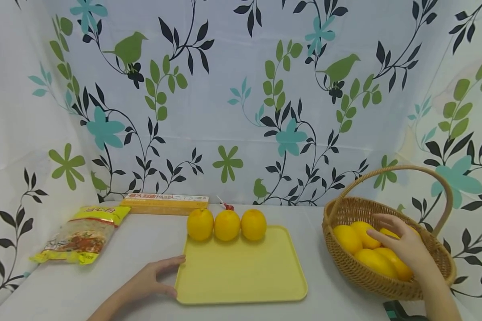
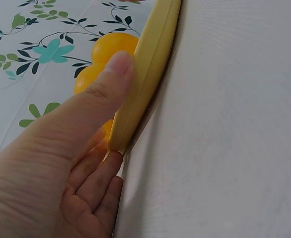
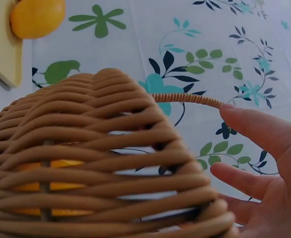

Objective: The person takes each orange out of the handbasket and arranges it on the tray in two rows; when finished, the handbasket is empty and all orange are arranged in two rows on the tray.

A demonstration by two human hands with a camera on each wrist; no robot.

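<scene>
A yellow tray [image 1: 241,272] lies on the white tabletop with three oranges [image 1: 226,225] in a row along its far edge. My left hand [image 1: 146,281] touches the tray's left side, thumb and forefinger spread along it. In the left wrist view, the thumb [image 2: 118,64] rests against the rim and other fingertips meet the corner. My right hand [image 1: 405,245] hovers over a wicker basket [image 1: 351,272], its fingers loosely extended above several yellow-orange fruits [image 1: 373,263]. The right wrist view has the basket weave hiding most of the fruit; no fruit shows in those fingers.
A plastic food bag [image 1: 84,236] lies at the left, and a long pasta box [image 1: 164,205] sits behind it by the patterned cloth. The basket's tall arched handle [image 1: 409,168] rises beside my right hand. A dark object [image 1: 399,310] lies at the near right.
</scene>
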